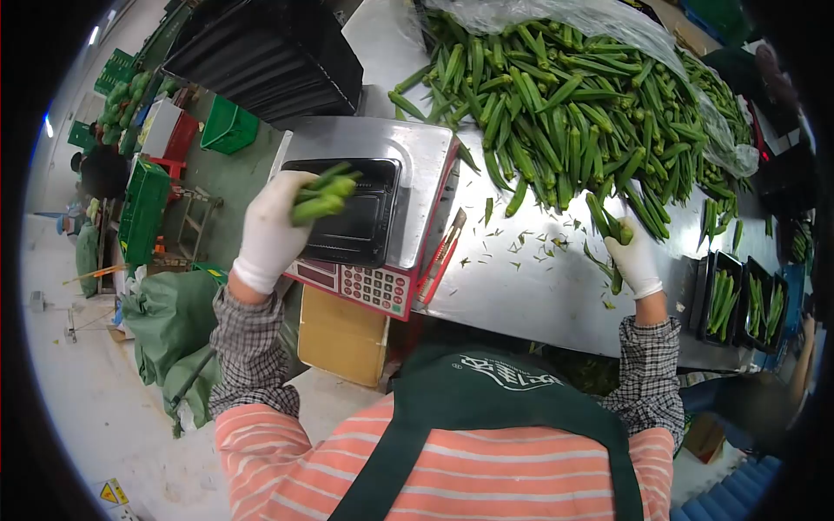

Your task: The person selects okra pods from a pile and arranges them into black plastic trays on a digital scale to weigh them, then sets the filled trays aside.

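Observation:
My left hand point(280, 217), in a white glove, is closed around several okra pods point(323, 196). It holds them just over a black plastic tray point(352, 227) that lies on the metal plate of a weighing scale point(427, 165). My right hand point(636, 262), also gloved, grips a few okra pods point(605, 221) above the steel table point(512, 300). Beyond that hand spreads a large heap of okra point(556, 104), partly under clear plastic film point(599, 26). The fingertips of both hands are partly hidden by the pods.
A red-handled cutter point(441, 260) lies beside the scale. Okra trimmings point(521, 246) are scattered on the table. Trays of okra point(721, 300) stand at the right, near another person point(764, 404). A stack of black trays point(265, 65) rises behind the scale. Green sacks point(169, 326) sit on the floor.

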`<control>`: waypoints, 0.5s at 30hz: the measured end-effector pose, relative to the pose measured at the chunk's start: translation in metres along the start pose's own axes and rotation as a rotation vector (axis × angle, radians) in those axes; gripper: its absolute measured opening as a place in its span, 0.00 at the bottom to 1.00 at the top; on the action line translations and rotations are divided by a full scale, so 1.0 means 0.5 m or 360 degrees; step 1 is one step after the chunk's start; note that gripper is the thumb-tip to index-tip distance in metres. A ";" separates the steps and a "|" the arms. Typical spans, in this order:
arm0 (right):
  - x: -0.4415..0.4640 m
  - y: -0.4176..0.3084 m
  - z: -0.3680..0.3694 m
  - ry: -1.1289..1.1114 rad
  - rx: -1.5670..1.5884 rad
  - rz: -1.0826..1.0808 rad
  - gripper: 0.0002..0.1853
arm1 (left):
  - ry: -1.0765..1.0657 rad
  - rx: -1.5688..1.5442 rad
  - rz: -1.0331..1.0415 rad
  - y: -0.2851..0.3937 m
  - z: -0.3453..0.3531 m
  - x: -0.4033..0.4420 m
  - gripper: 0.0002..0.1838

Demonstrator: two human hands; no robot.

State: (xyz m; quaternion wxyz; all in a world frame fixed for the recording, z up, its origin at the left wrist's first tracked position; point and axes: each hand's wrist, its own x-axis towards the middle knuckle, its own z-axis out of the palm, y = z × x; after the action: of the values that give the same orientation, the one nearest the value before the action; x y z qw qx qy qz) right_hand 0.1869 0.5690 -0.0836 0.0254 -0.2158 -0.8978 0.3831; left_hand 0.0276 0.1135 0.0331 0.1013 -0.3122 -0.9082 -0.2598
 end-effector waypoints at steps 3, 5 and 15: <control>0.011 -0.109 0.004 -0.0251 0.0613 -0.0022 0.14 | -0.0557 0.0497 0.0323 -0.072 0.037 0.006 0.25; 0.013 -0.204 0.010 -0.0354 0.0621 -0.0085 0.12 | -0.0608 0.0299 0.0343 -0.057 0.036 -0.002 0.33; 0.079 -0.618 0.223 -0.1031 0.0365 -0.1069 0.15 | 0.0178 -0.1302 -0.0448 -0.155 -0.081 -0.077 0.37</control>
State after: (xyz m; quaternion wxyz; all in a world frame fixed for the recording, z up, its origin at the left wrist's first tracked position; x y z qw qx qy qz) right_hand 0.0137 0.3201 0.0487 -0.1097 0.2208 -0.8316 0.4977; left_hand 0.0106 0.0198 0.0223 -0.0180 -0.1853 -0.7573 -0.6260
